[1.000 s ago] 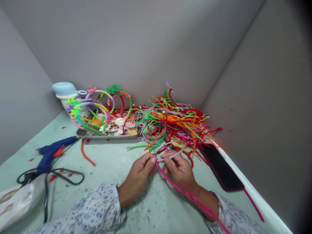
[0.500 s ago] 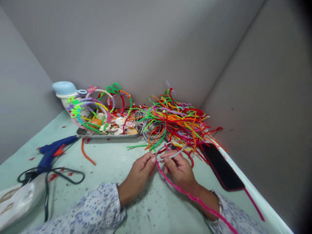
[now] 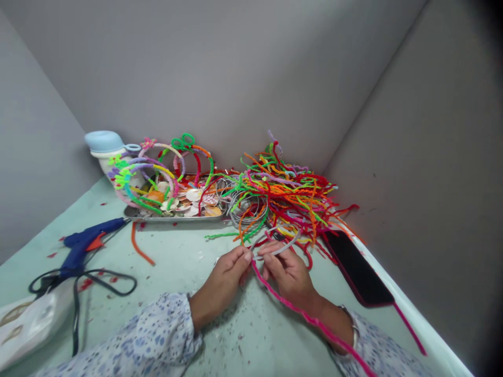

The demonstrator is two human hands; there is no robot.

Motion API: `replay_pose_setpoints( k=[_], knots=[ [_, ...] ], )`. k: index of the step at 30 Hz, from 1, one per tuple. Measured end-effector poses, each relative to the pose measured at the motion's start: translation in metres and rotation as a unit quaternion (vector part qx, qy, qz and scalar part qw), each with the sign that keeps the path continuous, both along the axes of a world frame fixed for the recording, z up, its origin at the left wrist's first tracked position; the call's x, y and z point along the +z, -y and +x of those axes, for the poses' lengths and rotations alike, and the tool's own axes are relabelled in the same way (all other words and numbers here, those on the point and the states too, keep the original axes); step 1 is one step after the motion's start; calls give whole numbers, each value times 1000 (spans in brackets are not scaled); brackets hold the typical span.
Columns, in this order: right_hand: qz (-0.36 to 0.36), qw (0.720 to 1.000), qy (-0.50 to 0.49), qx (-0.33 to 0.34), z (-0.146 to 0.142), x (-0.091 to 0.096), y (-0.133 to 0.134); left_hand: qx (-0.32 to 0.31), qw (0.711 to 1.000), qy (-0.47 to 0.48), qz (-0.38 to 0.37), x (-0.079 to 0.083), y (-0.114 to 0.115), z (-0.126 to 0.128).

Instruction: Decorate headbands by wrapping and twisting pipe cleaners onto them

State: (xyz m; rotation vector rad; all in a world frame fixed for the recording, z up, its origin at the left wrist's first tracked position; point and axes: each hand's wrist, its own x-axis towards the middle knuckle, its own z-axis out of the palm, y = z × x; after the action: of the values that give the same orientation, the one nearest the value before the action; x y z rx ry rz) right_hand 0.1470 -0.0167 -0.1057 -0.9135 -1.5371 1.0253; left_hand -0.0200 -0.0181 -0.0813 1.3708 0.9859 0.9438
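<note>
My left hand and my right hand meet near the middle of the pale green table. Both pinch the end of a thin grey headband that curves away to the right. A long pink pipe cleaner starts at that pinch point and trails back over my right wrist. The fingers of both hands are closed on the band and the pipe cleaner.
A heap of coloured pipe cleaners lies behind my hands. A metal tray holds wrapped headbands and shells. A blue glue gun with a black cord lies at left, a dark phone at right. Grey walls enclose the table.
Almost nothing has moved. The trailing pink pipe cleaner has shifted slightly over my right forearm; both hands keep the same pinch.
</note>
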Motion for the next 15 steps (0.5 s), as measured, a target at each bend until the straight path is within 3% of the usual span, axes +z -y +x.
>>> replay_pose_setpoints(
  k=[15],
  knots=[
    [17,1000,-7,10,-2,-1,-1,-29,999,29,-27,-8,-6,0]
  ],
)
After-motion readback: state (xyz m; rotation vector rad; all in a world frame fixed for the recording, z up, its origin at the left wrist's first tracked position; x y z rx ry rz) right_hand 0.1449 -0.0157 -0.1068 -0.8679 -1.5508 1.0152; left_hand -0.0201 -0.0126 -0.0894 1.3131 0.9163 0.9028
